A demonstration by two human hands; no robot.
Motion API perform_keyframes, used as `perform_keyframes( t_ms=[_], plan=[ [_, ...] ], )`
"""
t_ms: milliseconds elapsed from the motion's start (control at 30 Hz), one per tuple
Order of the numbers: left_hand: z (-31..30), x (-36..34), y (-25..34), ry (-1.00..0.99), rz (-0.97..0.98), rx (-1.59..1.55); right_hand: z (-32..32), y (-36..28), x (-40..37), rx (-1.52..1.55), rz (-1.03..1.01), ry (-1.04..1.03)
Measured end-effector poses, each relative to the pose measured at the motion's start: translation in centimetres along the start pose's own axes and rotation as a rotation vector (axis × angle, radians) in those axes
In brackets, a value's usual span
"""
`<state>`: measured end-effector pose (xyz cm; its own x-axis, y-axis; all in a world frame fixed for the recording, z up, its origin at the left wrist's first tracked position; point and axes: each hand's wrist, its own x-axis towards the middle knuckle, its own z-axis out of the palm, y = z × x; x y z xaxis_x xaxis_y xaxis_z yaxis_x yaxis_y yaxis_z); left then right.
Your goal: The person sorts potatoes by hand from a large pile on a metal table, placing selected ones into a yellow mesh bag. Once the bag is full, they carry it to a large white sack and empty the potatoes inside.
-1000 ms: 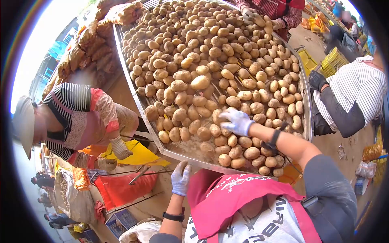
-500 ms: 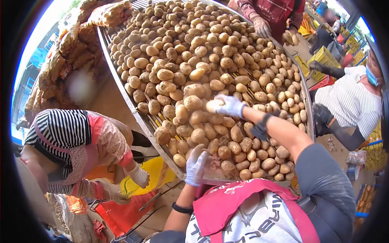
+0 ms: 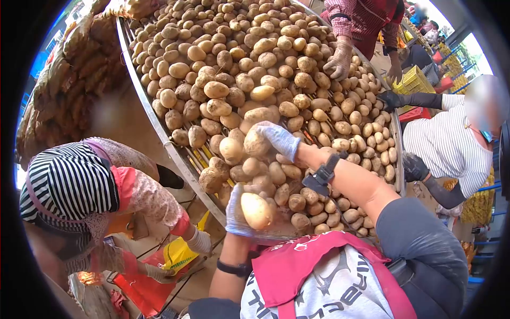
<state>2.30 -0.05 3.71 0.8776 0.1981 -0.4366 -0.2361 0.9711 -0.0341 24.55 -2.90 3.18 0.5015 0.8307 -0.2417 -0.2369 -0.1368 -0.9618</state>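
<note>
Potatoes [image 3: 212,90] of mixed sizes cover a metal-framed sorting table [image 3: 151,114]. In its pale glove, my left hand [image 3: 237,217] is closed around the side of a large, pale potato [image 3: 257,211] at the near edge. Further in, my right hand [image 3: 280,140], gloved too, has its fingers over a brownish potato [image 3: 256,142] among the others. Just left of that one lies another large potato [image 3: 231,150]. Some potatoes between my hands are blurred by motion.
Across the table, a co-worker's gloved hand [image 3: 340,61] is over the potatoes. A person in a striped shirt [image 3: 446,130] stands at the right edge. Another person [image 3: 74,181] bends at the left, beside a yellow bag [image 3: 180,254]. Stacked sacks [image 3: 79,74] stand behind.
My left hand has turned and now has a large potato. My right hand has moved left and sits on a different potato. The co-worker's hand opposite has reached further over the table.
</note>
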Motion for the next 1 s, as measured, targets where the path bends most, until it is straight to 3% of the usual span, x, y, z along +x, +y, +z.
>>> perform_keyframes(
  t_ms=[67,100,200,267,333,367,433,467,500,533,600,700,800,833,933,967,1000],
  plan=[
    [1.0,0.0,0.2,-0.087,-0.081,0.05,-0.8,-0.6,-2.1,0.162,0.194,0.006],
    [2.2,0.0,-0.7,0.121,0.023,0.292,-1.4,-2.2,-4.5,0.17,0.307,-0.027],
    [3.5,0.5,-4.5,-0.041,-0.084,0.467,-2.3,-1.6,-9.1,-0.015,0.025,-0.189],
    [3.3,0.9,-7.4,-0.121,-0.197,0.354,-4.4,-2.0,-11.6,-0.977,-0.413,-0.169],
    [4.3,0.1,-10.3,-0.021,-0.083,0.396,-5.9,-3.6,-14.4,-0.992,-0.176,-0.056],
    [4.0,-0.2,-11.2,-0.05,-0.101,0.371,-6.3,-4.1,-16.1,-0.593,-0.225,-0.099],
    [3.2,-0.7,-12.7,-0.109,-0.135,0.311,-5.9,-4.8,-19.4,-0.767,-0.527,-0.068],
    [3.9,-1.1,-13.7,-0.039,-0.145,0.348,-5.6,-4.5,-20.7,-0.882,-0.656,-0.06],
    [5.2,-1.6,-14.8,0.03,-0.158,0.383,-5.7,-3.8,-21.6,-0.752,-0.614,-0.101],
    [6.5,-2.0,-15.7,0.108,-0.174,0.412,-5.9,-5.2,-22.2,-0.612,-0.321,-0.199],
    [4.5,-2.5,-16.8,0.031,-0.215,0.501,-6.5,-5.2,-22.8,-0.432,-0.123,-0.273],
    [4.3,-4.0,-18.5,0.012,-0.209,0.553,-6.9,-2.3,-23.7,-0.295,-0.259,-0.187],
    [4.2,-4.2,-19.0,-0.117,-0.298,0.392,-7.4,-1.9,-24.3,-0.038,-0.103,-0.21],
    [5.1,-4.7,-19.2,-0.004,-0.25,0.438,-7.0,-2.2,-23.9,0.125,-0.04,-0.22],
    [4.7,-4.6,-19.1,0.034,-0.157,0.679,-6.9,-4.6,-25.0,-0.304,-0.314,-0.239],
    [4.5,-4.9,-19.4,0.148,-0.131,0.624,-7.3,-4.2,-24.7,-0.502,-0.312,-0.291],
    [4.7,-4.9,-19.3,0.068,-0.028,0.798,-7.3,-4.6,-24.9,-0.386,-0.235,-0.276]
  ],
)
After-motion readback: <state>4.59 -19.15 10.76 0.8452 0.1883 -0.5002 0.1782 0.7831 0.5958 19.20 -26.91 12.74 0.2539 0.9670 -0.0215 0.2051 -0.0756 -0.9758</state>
